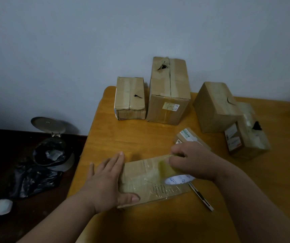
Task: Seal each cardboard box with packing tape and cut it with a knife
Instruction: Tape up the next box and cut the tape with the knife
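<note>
Head view shows the left hand (105,183) pressing flat on a light, stiff box (149,183) at the table (140,135) edge, while the right hand (191,158) pinches the sticky, flimsy tape (167,165), best held by the roll.

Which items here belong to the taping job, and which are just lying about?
In use: flat box, tape roll, knife, left hand, right hand, the other boxes.
Lying about: pedal bin, black bag.
</note>
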Available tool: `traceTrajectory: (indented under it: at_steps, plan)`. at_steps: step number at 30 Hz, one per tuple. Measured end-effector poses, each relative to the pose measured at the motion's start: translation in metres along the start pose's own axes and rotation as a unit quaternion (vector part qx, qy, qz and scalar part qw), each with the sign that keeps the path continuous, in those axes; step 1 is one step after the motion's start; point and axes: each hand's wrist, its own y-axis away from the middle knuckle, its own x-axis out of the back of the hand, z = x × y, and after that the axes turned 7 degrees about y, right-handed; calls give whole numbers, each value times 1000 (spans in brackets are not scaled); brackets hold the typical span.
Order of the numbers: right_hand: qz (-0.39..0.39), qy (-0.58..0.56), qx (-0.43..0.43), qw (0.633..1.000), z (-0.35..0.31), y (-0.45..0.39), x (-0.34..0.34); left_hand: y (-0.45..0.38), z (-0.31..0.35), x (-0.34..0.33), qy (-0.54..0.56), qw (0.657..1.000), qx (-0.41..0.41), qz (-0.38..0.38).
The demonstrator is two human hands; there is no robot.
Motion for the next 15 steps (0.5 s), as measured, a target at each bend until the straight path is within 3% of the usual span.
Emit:
traceTrajectory:
  at_steps: [5, 12, 15]
  plan:
    - [6, -27, 2, 1000, 2, 3, -3, 8, 20, -11, -106, 984, -134, 40]
    - [21, -46, 3, 999, 8, 6, -8, 8, 29, -12, -172, 979, -98, -39]
    - [32, -72, 1, 997, 8, 6, -10, 5, 39, 3, -136, 983, -74, -95]
